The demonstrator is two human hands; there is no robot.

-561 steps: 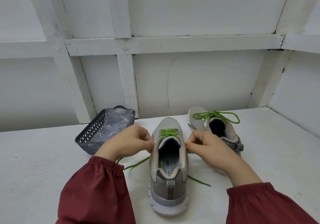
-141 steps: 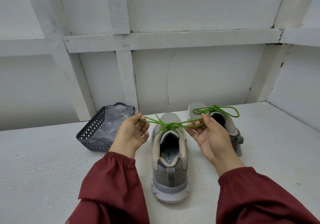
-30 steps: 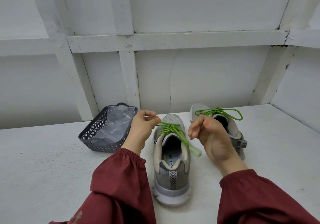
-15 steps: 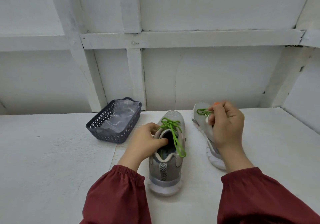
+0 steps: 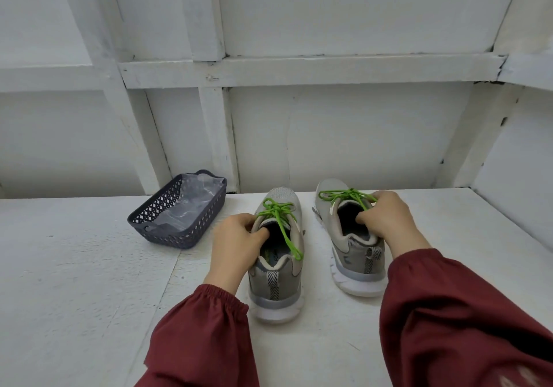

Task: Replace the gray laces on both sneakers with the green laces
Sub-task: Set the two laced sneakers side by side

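Two grey sneakers stand side by side on the white table, heels toward me. The left sneaker [image 5: 276, 264] carries a tied green lace [image 5: 276, 208], one end trailing over its right collar. My left hand [image 5: 236, 244] grips its left collar, fingers curled inside the opening. The right sneaker [image 5: 351, 243] also has a green lace [image 5: 344, 195] tied in a bow. My right hand [image 5: 386, 225] grips its right collar with fingers inside the opening.
A dark grey lattice basket [image 5: 179, 216] holding a clear plastic bag sits at the back left of the white table [image 5: 74, 282]. A white panelled wall rises just behind the shoes, and a side wall stands at the right.
I dropped the lace ends of the left sneaker. My left hand gripped its collar, my right hand took the right sneaker, and that shoe now stands upright, parallel to the left one.
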